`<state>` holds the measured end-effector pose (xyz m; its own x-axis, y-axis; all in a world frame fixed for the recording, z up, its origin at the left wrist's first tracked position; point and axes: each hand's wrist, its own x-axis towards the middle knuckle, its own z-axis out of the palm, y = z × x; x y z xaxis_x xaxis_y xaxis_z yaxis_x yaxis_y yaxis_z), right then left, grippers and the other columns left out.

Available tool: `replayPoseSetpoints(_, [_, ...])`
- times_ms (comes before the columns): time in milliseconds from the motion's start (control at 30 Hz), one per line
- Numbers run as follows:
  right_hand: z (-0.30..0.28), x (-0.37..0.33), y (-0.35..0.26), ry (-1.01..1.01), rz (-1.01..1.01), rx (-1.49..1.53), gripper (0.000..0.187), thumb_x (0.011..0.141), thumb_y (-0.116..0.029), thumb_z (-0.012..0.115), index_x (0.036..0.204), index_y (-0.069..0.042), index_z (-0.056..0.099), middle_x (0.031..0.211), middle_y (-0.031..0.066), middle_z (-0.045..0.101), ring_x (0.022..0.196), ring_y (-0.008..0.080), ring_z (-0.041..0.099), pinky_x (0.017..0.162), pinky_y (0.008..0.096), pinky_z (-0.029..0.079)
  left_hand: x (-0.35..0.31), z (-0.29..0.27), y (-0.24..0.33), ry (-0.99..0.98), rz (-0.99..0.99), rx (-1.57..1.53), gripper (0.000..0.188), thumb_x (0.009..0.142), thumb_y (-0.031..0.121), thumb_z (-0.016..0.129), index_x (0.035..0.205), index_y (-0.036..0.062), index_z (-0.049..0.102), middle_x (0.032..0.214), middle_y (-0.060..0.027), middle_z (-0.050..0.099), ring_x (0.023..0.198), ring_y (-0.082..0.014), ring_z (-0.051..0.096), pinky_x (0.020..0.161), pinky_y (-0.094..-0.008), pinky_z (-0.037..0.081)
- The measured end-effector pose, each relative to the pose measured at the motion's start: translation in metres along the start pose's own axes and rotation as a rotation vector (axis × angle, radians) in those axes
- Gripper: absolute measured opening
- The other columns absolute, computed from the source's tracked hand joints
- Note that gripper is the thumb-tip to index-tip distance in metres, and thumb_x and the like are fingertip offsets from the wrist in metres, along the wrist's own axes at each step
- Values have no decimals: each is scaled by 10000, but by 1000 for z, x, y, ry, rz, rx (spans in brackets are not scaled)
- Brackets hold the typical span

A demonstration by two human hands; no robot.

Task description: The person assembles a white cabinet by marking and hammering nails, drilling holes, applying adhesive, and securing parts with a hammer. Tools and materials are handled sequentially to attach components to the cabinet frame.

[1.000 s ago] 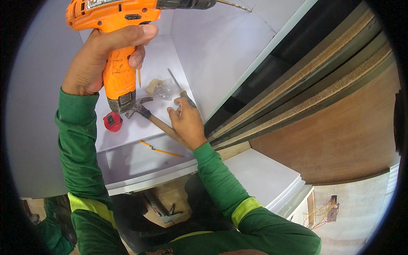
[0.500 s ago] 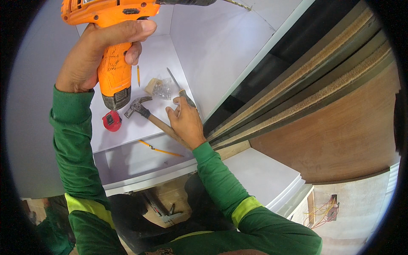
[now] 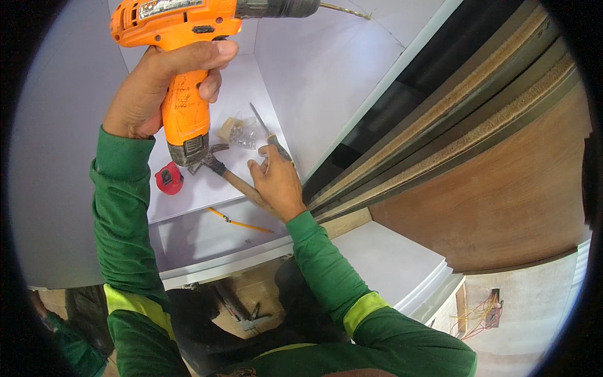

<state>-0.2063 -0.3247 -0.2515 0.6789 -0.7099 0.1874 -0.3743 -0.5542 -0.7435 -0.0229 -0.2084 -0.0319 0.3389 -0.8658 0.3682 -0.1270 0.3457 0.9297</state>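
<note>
My left hand [image 3: 164,88] grips the handle of an orange power drill [image 3: 188,25], held up high with its bit pointing right toward the white side panel [image 3: 326,69]. My right hand [image 3: 276,182] rests on the white shelf surface and holds a screwdriver [image 3: 267,132] by its dark handle, its metal shaft pointing away. A claw hammer [image 3: 220,169] with a wooden handle lies under and beside that hand. Both arms wear green sleeves.
On the white shelf [image 3: 207,188] lie a red tape measure [image 3: 168,179], a yellow pencil [image 3: 239,221], a small clear bag of screws [image 3: 242,133] and a small wooden block [image 3: 227,125]. Stacked wooden boards [image 3: 477,138] run along the right. Loose wires [image 3: 480,311] hang at a wall box lower right.
My left hand has shifted the drill slightly up and to the left. My right hand has stayed on the shelf with the screwdriver.
</note>
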Motion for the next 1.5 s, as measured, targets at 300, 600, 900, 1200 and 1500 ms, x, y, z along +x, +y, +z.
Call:
replayPoseSetpoints(300, [6, -1, 7, 70, -27, -16, 378, 971, -263, 751, 1216, 6, 651, 780, 156, 708, 753, 356, 720, 730, 482, 552, -2, 3, 6, -3, 8, 87, 443, 934, 229, 800, 1296, 51, 617, 951, -9, 630, 612, -68, 574, 596, -256, 515])
replayPoseSetpoints(600, [2, 0, 3, 14, 2, -5, 388, 986, -266, 728, 1235, 14, 626, 830, 190, 721, 828, 407, 721, 775, 522, 548, -2, 1, 2, -4, -7, 54, 467, 940, 227, 794, 1335, 48, 621, 900, 20, 593, 601, -67, 547, 610, -262, 503])
replayPoseSetpoints(900, [1, 0, 2, 30, -15, 12, 378, 983, -262, 729, 1218, 19, 640, 799, 179, 717, 792, 388, 724, 752, 506, 553, -4, 4, 2, 16, -27, 42, 371, 954, 240, 787, 1236, 64, 623, 868, 19, 585, 586, -72, 541, 590, -275, 481])
replayPoseSetpoints(1200, [-2, 0, 0, -14, 3, 12, 380, 997, -256, 707, 1232, 25, 607, 846, 210, 729, 860, 436, 720, 795, 545, 545, -3, 5, 2, 20, -15, 41, 360, 948, 243, 793, 1206, 67, 615, 860, 17, 580, 577, -73, 545, 583, -282, 491])
replayPoseSetpoints(1500, [1, 1, 1, 6, 3, -5, 378, 988, -266, 721, 1222, 16, 630, 828, 190, 723, 819, 409, 723, 767, 520, 549, -2, 4, 1, 9, -2, 33, 398, 939, 245, 802, 1239, 60, 616, 897, 7, 604, 593, -75, 555, 589, -280, 502])
